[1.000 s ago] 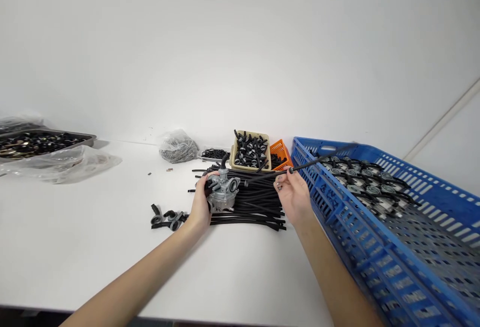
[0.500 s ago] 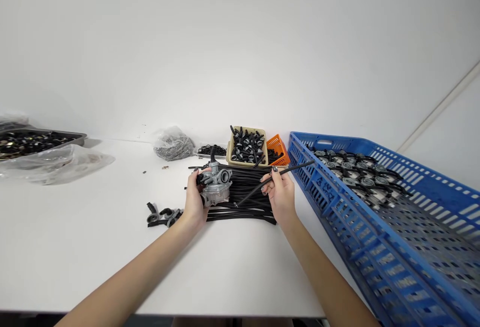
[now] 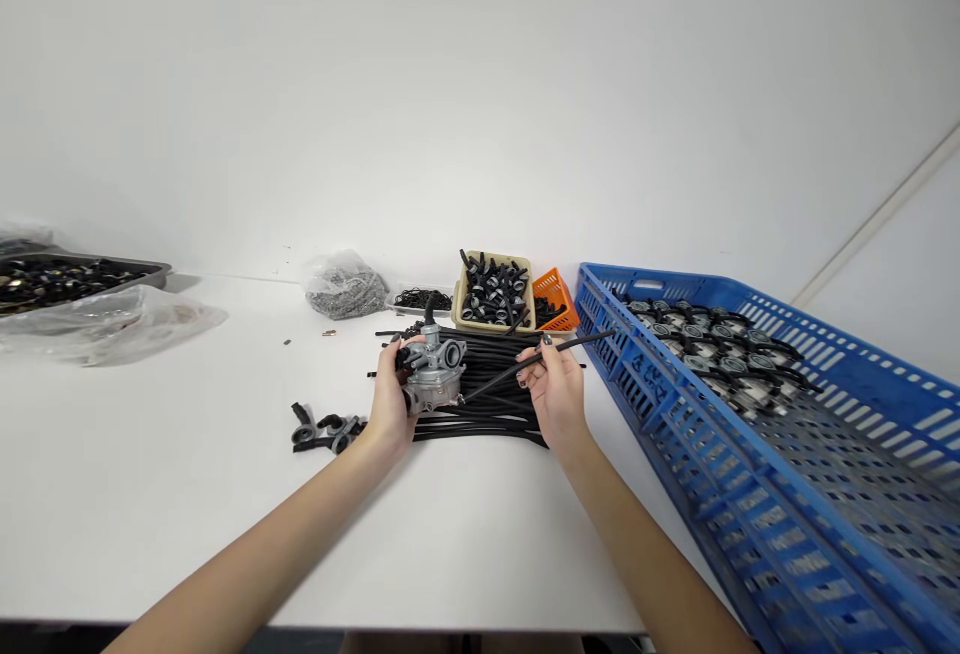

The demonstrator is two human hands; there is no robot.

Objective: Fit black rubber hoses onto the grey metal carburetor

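A silver carburetor (image 3: 436, 374) with a black rubber piece on top is gripped in my left hand (image 3: 390, 399), its round opening facing right. My right hand (image 3: 556, 389) pinches a thin black rubber hose (image 3: 517, 369) between thumb and fingers. One end of that hose, with a small metal clip, comes up to the carburetor's lower right side; whether it is seated there I cannot tell. The other end points up and right, near the blue crate. Beneath both hands lies a bundle of black hoses (image 3: 487, 426) on the white table.
On the right stands a blue crate (image 3: 750, 474) with several carburetors (image 3: 697, 334) inside. A cream basket (image 3: 456, 319) of black fittings, an orange basket (image 3: 568, 289) and a plastic bag (image 3: 345, 286) of small parts line the wall. Loose black-and-grey fittings (image 3: 341, 431) lie left; a dark tray (image 3: 154, 279) sits far left.
My right hand has moved slightly left, bringing the hose's clipped end from just short of the carburetor up against its lower right side. My left hand holds the carburetor almost still.
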